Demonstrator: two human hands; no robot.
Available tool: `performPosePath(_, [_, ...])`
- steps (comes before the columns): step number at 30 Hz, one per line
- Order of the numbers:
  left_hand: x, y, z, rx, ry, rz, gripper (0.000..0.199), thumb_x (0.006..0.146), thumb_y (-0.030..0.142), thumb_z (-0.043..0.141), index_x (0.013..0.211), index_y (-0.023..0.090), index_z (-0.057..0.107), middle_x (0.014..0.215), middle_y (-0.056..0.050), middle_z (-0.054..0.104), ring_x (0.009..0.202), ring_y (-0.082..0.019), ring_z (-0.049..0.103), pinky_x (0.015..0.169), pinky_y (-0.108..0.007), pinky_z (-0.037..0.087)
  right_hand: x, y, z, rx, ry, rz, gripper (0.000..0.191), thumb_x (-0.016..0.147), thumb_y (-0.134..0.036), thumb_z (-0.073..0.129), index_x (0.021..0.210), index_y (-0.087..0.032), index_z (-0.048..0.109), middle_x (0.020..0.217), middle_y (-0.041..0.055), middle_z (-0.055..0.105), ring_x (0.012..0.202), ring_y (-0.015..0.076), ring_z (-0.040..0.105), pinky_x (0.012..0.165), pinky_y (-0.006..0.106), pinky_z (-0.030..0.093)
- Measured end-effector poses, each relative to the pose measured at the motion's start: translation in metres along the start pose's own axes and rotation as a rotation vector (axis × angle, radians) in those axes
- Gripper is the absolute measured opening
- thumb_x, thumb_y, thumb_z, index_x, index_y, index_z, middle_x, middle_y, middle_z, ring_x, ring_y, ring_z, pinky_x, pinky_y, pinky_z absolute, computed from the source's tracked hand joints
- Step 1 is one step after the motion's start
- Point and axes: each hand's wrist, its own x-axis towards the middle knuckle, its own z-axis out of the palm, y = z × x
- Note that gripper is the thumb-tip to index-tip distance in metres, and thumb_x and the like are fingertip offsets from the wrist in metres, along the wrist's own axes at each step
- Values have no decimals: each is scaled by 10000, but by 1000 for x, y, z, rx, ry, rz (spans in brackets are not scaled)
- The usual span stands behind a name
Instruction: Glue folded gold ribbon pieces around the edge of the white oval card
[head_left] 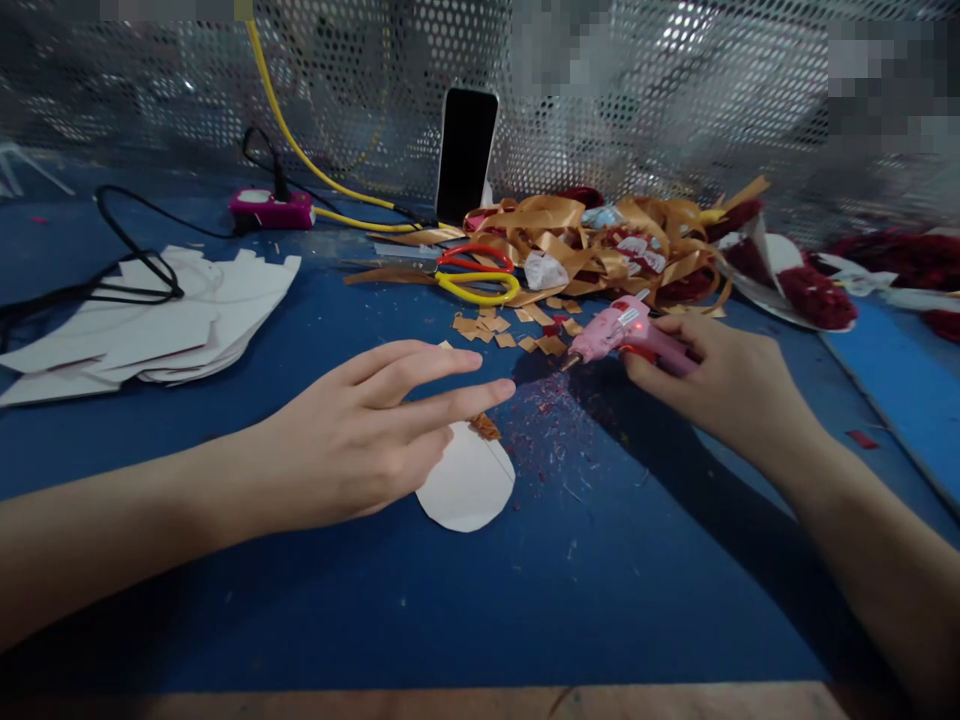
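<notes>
My right hand (724, 365) is wrapped round the handle of a pink hot glue gun (609, 332), whose metal nozzle points left and down toward the table. A small red light glows on its body. My left hand (390, 430) stretches over the edge of a white round paper disc (469, 485), fingers apart and holding nothing that shows. On the disc's upper edge sits a small piece of folded brown ribbon (485, 427). Several cut squares of gold ribbon (480, 326) lie scattered beyond my left fingertips. Whether my left thumb touches the disc is hard to tell.
Red-and-yellow-handled scissors (478, 288) lie beside a heap of gold ribbon (555, 225). A phone (466, 155) stands against the perforated metal screen. White card sheets (172, 320), a black cable and a purple power socket (271, 210) are left. Dark red tinsel pieces (814, 297) lie right.
</notes>
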Motion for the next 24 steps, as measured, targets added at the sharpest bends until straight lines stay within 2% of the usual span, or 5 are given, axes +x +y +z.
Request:
performPosePath(4, [2, 1, -2, -7, -85, -27, 184, 957, 219, 569, 1021, 181, 738, 1634, 19, 404, 1455, -307, 382, 1196, -493, 365, -1, 0, -1, -5, -14, -5, 388, 750, -513, 594, 946, -191, 682, 771, 81, 712, 653, 211, 610, 660, 334, 424])
performPosePath(8, [5, 2, -4, 17, -131, -38, 221, 911, 232, 600, 1089, 197, 726, 1660, 49, 350, 1476, -311, 349, 1231, -499, 322, -2, -3, -2, -10, -32, -21, 365, 778, -473, 613, 988, -183, 688, 813, 101, 733, 695, 224, 639, 681, 333, 436])
performPosePath(13, [14, 1, -1, 61, -173, 11, 247, 857, 182, 619, 1082, 186, 719, 1649, 38, 376, 1499, -308, 331, 1251, -482, 303, -1, -4, -2, -3, -9, -51, 363, 776, -475, 594, 978, -184, 677, 846, 119, 750, 702, 238, 640, 691, 346, 440])
performPosePath(18, [21, -4, -2, 24, -227, 6, 229, 844, 146, 647, 1060, 178, 716, 1617, -23, 436, 1520, -359, 291, 1233, -537, 314, 0, -6, -5, -22, -45, -19, 386, 772, -476, 606, 993, -169, 685, 848, 121, 745, 699, 237, 636, 681, 340, 428])
performPosePath(24, [21, -3, 0, 14, -231, 20, 298, 888, 92, 607, 1153, 202, 685, 1564, -54, 507, 1463, -376, 399, 1181, -583, 376, -2, -6, -4, -16, -10, -71, 418, 787, -483, 599, 1032, -156, 689, 872, 126, 753, 730, 245, 659, 696, 337, 447])
